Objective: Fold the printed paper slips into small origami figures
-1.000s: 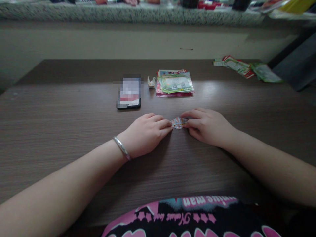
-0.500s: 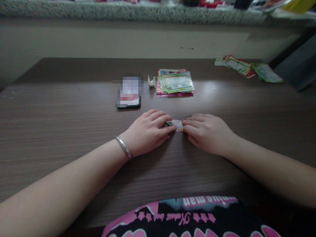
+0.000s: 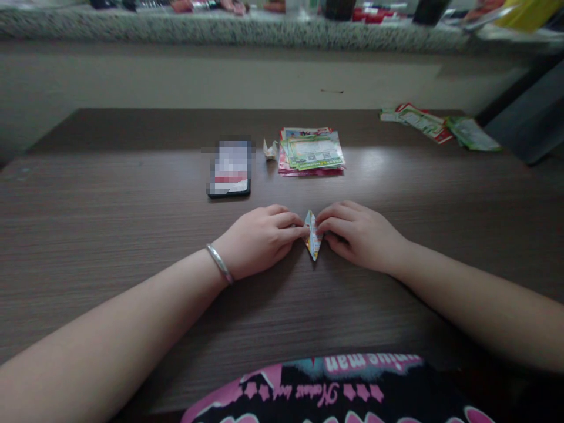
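A small folded paper (image 3: 314, 242), diamond-shaped and printed in several colours, lies on the table in front of me with one point toward my body. My left hand (image 3: 268, 241), with a silver bangle at the wrist, presses its fingertips on the paper's left edge. From the other side my right hand (image 3: 361, 235) has its bent fingers closed at the right edge. Both thumbs are mostly hidden beneath the hands.
A phone (image 3: 230, 167) with a blurred-out screen lies beyond my left hand. Beside it stand a small folded paper crane (image 3: 270, 150) and a stack of printed papers (image 3: 312, 153). More printed wrappers (image 3: 425, 122) lie at the back right. Behind runs a speckled stone ledge (image 3: 220, 29) carrying various items.
The folded paper has turned from lying sideways to pointing toward me, and more of it shows. My right hand has shifted slightly left; my left fingers now touch its left edge.
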A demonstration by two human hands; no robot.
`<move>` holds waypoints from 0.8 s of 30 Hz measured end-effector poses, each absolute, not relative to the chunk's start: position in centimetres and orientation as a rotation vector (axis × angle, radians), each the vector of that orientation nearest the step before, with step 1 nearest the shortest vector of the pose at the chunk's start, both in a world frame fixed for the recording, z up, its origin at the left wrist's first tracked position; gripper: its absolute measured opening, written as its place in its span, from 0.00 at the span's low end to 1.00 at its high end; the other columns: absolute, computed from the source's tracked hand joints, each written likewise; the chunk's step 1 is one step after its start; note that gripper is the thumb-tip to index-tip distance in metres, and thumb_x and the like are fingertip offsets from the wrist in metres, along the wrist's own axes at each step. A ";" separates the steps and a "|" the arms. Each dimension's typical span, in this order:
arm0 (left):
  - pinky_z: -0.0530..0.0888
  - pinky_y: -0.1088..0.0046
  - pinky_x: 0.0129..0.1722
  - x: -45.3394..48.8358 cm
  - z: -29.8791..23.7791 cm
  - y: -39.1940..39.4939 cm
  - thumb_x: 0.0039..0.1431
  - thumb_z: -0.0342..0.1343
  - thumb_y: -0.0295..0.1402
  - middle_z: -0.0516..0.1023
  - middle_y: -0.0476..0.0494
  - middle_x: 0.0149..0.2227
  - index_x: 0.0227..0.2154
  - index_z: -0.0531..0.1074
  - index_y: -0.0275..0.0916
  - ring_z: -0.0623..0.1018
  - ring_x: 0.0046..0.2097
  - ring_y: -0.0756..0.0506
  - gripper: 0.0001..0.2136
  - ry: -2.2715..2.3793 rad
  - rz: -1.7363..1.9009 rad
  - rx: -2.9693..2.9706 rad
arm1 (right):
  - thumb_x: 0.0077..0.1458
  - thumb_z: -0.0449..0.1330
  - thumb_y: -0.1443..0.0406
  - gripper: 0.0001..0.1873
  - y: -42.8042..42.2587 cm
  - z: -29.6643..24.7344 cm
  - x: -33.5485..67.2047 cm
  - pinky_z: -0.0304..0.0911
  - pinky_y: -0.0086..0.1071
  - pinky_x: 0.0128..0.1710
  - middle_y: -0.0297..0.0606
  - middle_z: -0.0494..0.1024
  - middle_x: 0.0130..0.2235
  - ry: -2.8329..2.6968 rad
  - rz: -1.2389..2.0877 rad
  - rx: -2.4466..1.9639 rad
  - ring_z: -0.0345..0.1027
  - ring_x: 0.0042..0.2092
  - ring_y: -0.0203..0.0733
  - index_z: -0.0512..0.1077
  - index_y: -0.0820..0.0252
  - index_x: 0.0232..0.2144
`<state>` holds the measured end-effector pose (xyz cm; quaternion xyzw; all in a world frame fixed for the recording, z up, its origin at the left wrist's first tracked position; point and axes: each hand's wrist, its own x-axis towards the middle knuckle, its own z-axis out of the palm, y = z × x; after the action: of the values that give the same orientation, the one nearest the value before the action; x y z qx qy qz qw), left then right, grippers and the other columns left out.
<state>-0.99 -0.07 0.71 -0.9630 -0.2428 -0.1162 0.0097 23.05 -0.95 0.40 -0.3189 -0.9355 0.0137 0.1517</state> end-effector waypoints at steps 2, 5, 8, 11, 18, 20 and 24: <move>0.74 0.66 0.48 -0.9 0.7 -0.2 0.63 0.47 0.27 0.77 0.43 0.46 0.48 0.74 0.41 0.74 0.45 0.45 0.14 -0.770 -0.376 -2.992 | 0.59 0.54 0.68 0.09 -0.6 0.1 23.0 0.62 0.39 0.53 0.39 0.77 0.49 -2.690 0.062 -0.846 0.65 0.53 0.45 0.73 0.59 0.39; 0.74 0.66 0.47 -0.4 0.7 -0.7 0.64 0.47 0.30 0.77 0.42 0.46 0.44 0.75 0.38 0.75 0.45 0.45 0.12 -0.842 -0.422 -2.979 | 0.61 0.53 0.67 0.10 -0.2 0.0 23.0 0.63 0.38 0.53 0.40 0.78 0.49 -2.727 0.038 -0.782 0.67 0.55 0.43 0.73 0.60 0.41; 0.74 0.67 0.46 0.0 0.9 -1.1 0.65 0.47 0.32 0.79 0.44 0.43 0.41 0.76 0.39 0.76 0.42 0.46 0.12 -0.884 -0.462 -2.971 | 0.63 0.52 0.65 0.12 -0.2 0.1 22.8 0.65 0.36 0.48 0.42 0.78 0.47 -2.766 -0.028 -0.759 0.70 0.50 0.42 0.74 0.61 0.42; 0.73 0.67 0.45 0.1 1.2 -1.4 0.65 0.48 0.34 0.80 0.45 0.40 0.39 0.77 0.40 0.77 0.41 0.46 0.12 -0.894 -0.498 -2.940 | 0.63 0.53 0.64 0.12 -0.6 0.5 22.5 0.64 0.34 0.43 0.41 0.79 0.43 -2.759 -0.126 -0.817 0.71 0.47 0.42 0.74 0.61 0.40; 0.70 0.65 0.49 -0.4 0.9 -1.1 0.64 0.50 0.37 0.80 0.48 0.42 0.39 0.76 0.42 0.76 0.43 0.46 0.10 -0.886 -0.494 -2.855 | 0.63 0.53 0.63 0.11 -1.4 1.2 21.9 0.54 0.34 0.36 0.36 0.76 0.30 -2.789 -0.432 -0.775 0.64 0.37 0.41 0.73 0.58 0.32; 0.70 0.66 0.47 -0.5 0.8 -1.0 0.65 0.50 0.36 0.79 0.49 0.41 0.39 0.76 0.43 0.75 0.42 0.46 0.10 -0.888 -0.478 -2.828 | 0.63 0.53 0.62 0.11 -1.3 1.1 21.9 0.53 0.35 0.35 0.35 0.75 0.30 -2.785 -0.426 -0.774 0.62 0.37 0.41 0.73 0.58 0.33; 0.68 0.68 0.39 -0.3 0.9 -1.0 0.64 0.51 0.35 0.78 0.47 0.35 0.35 0.76 0.42 0.73 0.38 0.46 0.09 -0.893 -0.407 -2.752 | 0.65 0.50 0.61 0.15 -1.0 0.7 22.0 0.53 0.34 0.36 0.38 0.75 0.32 -2.755 -0.247 -0.848 0.61 0.37 0.40 0.75 0.58 0.36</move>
<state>-0.35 -1.03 0.91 -0.9362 -0.3038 -0.1383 0.1098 21.96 -1.04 0.70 -0.2909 -0.9449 -0.0846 0.1239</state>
